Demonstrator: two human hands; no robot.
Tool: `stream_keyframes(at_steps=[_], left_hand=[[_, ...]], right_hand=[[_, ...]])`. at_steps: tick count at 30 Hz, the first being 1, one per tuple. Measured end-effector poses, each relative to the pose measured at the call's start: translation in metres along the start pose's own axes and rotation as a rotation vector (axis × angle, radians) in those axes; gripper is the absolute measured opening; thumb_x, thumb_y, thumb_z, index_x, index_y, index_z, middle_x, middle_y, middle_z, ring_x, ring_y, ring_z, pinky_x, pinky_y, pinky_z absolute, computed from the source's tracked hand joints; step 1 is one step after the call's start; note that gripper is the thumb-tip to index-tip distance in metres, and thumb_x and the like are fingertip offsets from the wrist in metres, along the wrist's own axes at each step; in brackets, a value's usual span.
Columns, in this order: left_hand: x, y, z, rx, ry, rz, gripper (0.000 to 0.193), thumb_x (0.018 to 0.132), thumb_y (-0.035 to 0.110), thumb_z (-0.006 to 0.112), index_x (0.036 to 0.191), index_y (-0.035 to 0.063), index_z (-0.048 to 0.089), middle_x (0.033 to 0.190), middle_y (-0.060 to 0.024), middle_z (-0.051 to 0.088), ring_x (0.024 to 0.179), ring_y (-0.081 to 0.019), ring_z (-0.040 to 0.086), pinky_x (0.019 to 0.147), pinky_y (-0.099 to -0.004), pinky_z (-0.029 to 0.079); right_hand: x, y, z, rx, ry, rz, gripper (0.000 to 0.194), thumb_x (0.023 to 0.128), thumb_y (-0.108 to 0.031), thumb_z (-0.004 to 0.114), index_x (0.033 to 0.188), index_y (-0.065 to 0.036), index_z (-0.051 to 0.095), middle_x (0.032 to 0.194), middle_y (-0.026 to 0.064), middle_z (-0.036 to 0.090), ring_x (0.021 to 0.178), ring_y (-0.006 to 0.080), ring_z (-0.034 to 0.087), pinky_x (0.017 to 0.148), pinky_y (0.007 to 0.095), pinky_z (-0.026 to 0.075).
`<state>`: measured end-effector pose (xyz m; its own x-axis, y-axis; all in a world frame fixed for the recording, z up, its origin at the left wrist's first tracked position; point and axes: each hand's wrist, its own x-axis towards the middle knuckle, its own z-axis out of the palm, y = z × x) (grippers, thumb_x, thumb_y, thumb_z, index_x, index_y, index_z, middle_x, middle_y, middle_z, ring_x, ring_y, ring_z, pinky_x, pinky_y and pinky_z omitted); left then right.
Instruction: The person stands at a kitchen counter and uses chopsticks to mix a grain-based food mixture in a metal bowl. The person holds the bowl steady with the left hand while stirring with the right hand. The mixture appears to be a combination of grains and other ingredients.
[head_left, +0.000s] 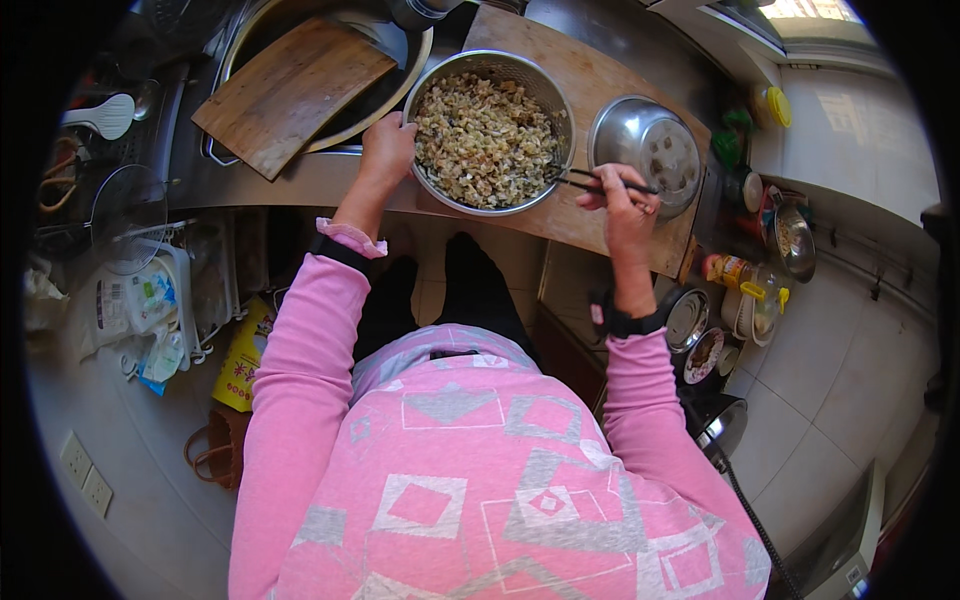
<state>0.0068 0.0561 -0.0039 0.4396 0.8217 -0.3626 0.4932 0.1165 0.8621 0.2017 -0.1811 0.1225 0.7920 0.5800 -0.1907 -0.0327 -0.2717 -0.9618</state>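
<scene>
My left hand (388, 152) grips the left rim of a round metal bowl (491, 208) that rests at the front edge of a large wooden board (592, 67). Chopped filling (484, 139), pale green with brown bits, fills much of the bowl. In my right hand (621, 196) is a pair of dark chopsticks (581, 178), their tips in the filling at the bowl's right side. Just beyond that hand, an overturned metal bowl (649, 139) lies on the same board.
At the upper left a smaller wooden board (292, 97) lies slanted across a large metal basin (421, 64). A white rice paddle (105, 117) is at far left. Oil bottles (763, 292), a small metal bowl (793, 244) and dishes stand at the right, below the counter's end.
</scene>
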Motion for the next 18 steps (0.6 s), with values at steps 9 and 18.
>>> stream_keyframes(at_steps=[9,18], left_hand=[[-0.042,0.009,0.010,-0.236,0.006,-0.161,0.020,0.095,0.014,0.057,0.102,-0.0025,0.064,0.075,-0.0144,0.068,0.049,-0.0215,0.063,0.043,-0.0333,0.051],[-0.045,0.003,0.017,-0.277,0.035,-0.184,0.019,0.095,0.014,0.057,0.101,-0.0031,0.062,0.077,-0.0142,0.067,0.050,-0.0229,0.064,0.042,-0.0354,0.051]], right_hand=[[0.016,0.011,0.116,-0.141,-0.116,-0.501,0.010,0.093,-0.005,0.062,0.091,0.004,0.067,0.073,0.0051,0.065,0.058,0.0114,0.064,0.052,0.0235,0.049],[-0.007,0.002,0.084,-0.083,-0.044,-0.265,0.008,0.091,-0.002,0.062,0.090,0.004,0.067,0.073,0.0097,0.065,0.056,0.0127,0.064,0.051,0.0256,0.049]])
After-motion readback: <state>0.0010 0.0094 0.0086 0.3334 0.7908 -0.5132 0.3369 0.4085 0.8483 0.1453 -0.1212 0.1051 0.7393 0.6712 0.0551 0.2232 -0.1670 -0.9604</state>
